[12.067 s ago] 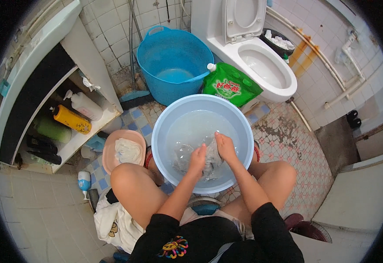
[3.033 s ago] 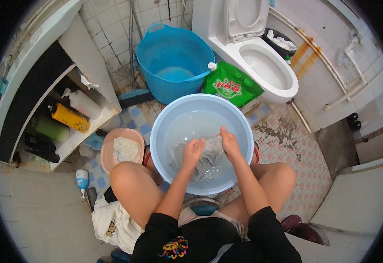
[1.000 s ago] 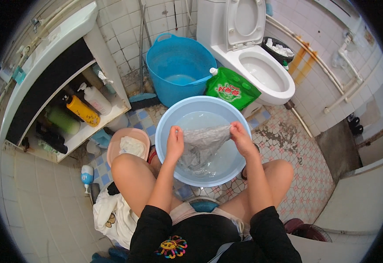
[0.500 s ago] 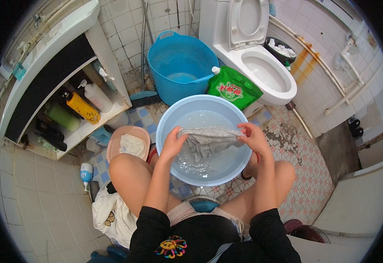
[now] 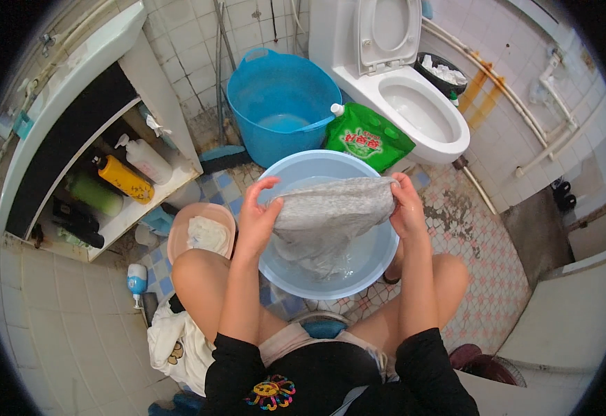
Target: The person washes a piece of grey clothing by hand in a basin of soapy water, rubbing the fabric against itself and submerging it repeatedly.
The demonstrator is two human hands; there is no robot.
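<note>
A wet grey cloth garment (image 5: 337,209) is stretched between my hands above a light blue basin (image 5: 273,276). My left hand (image 5: 258,216) pinches its left edge between thumb and fingers. At the upper right corner, my right hand (image 5: 407,208) grips it the same way. The lower part of the cloth hangs down into the cloudy water (image 5: 358,260) in the basin. What kind of garment it is, I cannot tell.
Behind the basin stand a large blue tub (image 5: 275,97), a green detergent pouch (image 5: 369,139) and a toilet (image 5: 424,114). On the left are a small pink basin (image 5: 176,232) with white cloth, a pump bottle (image 5: 136,279), a pile of white clothing (image 5: 178,347) and a shelf of bottles (image 5: 178,173).
Both hands have risen and lifted the grey cloth higher out of the water. It now spreads wider and flatter between them. The view has shifted slightly.
</note>
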